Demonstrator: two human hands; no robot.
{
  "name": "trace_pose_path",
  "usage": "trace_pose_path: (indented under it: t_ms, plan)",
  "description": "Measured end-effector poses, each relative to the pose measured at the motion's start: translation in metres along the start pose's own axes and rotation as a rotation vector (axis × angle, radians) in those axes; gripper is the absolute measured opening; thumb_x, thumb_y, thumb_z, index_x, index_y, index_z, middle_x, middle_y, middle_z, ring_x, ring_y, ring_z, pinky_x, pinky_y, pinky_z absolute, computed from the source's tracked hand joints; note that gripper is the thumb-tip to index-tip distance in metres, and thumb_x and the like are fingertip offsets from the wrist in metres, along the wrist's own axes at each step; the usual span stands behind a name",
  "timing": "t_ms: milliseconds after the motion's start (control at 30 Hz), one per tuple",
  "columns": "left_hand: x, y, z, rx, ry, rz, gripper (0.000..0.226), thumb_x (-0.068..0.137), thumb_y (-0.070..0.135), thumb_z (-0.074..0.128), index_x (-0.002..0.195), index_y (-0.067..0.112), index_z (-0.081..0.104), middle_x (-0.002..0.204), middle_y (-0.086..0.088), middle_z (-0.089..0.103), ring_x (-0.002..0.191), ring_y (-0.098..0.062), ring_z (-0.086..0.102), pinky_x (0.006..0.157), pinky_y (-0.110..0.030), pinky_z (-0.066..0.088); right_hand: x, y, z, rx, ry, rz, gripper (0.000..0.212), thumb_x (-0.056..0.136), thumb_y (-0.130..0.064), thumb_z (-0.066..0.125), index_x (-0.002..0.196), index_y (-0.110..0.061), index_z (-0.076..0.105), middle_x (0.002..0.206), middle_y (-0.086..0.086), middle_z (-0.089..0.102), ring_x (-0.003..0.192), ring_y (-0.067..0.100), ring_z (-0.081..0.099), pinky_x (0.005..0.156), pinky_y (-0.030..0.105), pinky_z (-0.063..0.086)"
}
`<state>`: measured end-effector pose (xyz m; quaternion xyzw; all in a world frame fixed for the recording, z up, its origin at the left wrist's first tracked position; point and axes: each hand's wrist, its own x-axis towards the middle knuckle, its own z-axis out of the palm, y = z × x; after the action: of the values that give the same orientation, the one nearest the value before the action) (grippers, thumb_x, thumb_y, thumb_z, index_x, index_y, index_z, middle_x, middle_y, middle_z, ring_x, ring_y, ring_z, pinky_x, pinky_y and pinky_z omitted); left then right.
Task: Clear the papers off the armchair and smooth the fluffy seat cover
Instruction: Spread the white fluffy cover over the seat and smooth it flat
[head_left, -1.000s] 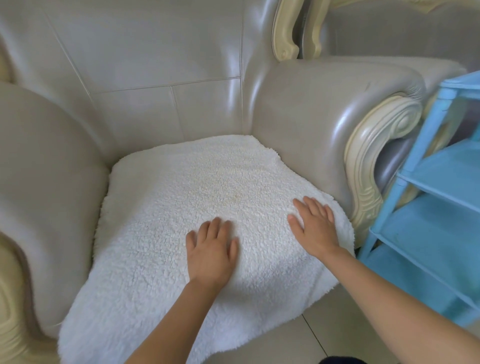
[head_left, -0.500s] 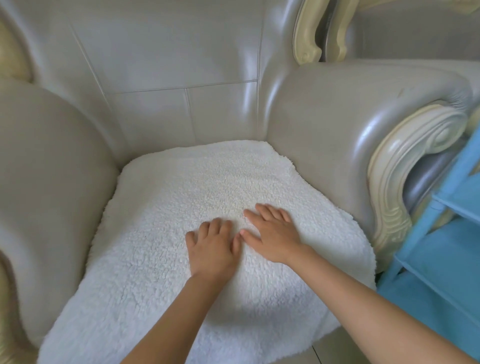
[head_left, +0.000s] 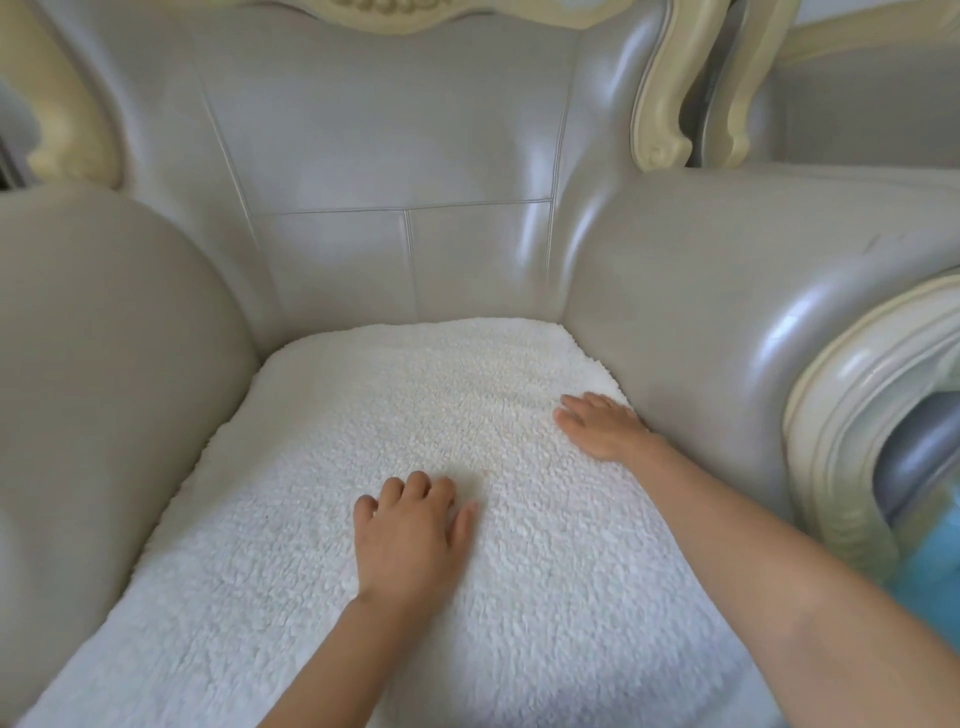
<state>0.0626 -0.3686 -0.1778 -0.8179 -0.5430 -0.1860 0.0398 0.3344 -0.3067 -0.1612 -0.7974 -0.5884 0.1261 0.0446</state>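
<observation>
A white fluffy seat cover (head_left: 322, 519) lies spread over the seat of a grey leather armchair (head_left: 389, 156). My left hand (head_left: 413, 535) rests palm down on the middle of the cover, fingers slightly bent into the pile. My right hand (head_left: 602, 426) lies flat on the cover's right side, its outer edge against the armchair's right armrest (head_left: 727, 291). No papers show on the seat.
The left armrest (head_left: 104, 364) bulges over the seat's left edge. Cream carved wood trim (head_left: 857, 426) fronts the right armrest. A second grey chair (head_left: 857, 119) stands behind at the right. Something blue (head_left: 935, 535) shows at the right edge.
My right hand has slid from beside the left hand out to the right and farther back, up against the armrest. The left hand stays mid-seat. The view has moved closer and left.
</observation>
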Motion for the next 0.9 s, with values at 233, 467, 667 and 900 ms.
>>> trace_pose_path:
  t_ms: [233, 467, 667, 900]
  plan:
    - [0.008, 0.000, 0.002, 0.021, -0.020, -0.049, 0.034, 0.094, 0.054, 0.027, 0.087, 0.032, 0.051, 0.089, 0.014, 0.051, 0.088, -0.012, 0.047, 0.087, -0.031, 0.032, 0.038, 0.015, -0.002, 0.132, 0.032, 0.044, 0.058, 0.096, -0.051, 0.016, 0.127, -0.012, 0.046, 0.141, 0.012, 0.042, 0.130, 0.026, 0.038, 0.109, 0.041, 0.030]
    - [0.035, 0.006, 0.002, 0.055, -0.046, -0.086, 0.030, 0.094, 0.050, 0.034, 0.091, 0.027, 0.053, 0.097, 0.011, 0.050, 0.094, -0.013, 0.047, 0.090, -0.029, 0.032, 0.055, 0.003, -0.004, -0.166, 0.258, 0.019, 0.059, 0.099, -0.048, 0.025, 0.139, -0.008, 0.041, 0.146, 0.015, 0.036, 0.137, 0.030, 0.031, 0.112, 0.039, 0.025]
    - [0.055, 0.010, 0.011, 0.017, -0.133, -0.081, 0.046, 0.097, 0.052, 0.023, 0.130, 0.030, 0.045, 0.149, 0.009, 0.030, 0.136, -0.015, 0.028, 0.113, -0.043, 0.018, 0.078, 0.011, -0.001, 0.090, 0.052, 0.072, 0.077, 0.094, -0.062, 0.019, 0.152, -0.012, 0.011, 0.160, 0.012, 0.004, 0.148, 0.026, 0.002, 0.120, 0.040, 0.009]
    - [0.061, 0.007, 0.019, -0.028, -0.186, -0.099, 0.049, 0.096, 0.055, 0.019, 0.132, 0.032, 0.044, 0.140, 0.016, 0.041, 0.130, -0.011, 0.034, 0.113, -0.044, 0.014, 0.092, 0.009, -0.005, 0.142, 0.014, 0.183, 0.083, 0.091, -0.068, 0.024, 0.151, -0.010, 0.017, 0.156, 0.012, 0.022, 0.142, 0.030, 0.025, 0.113, 0.040, 0.025]
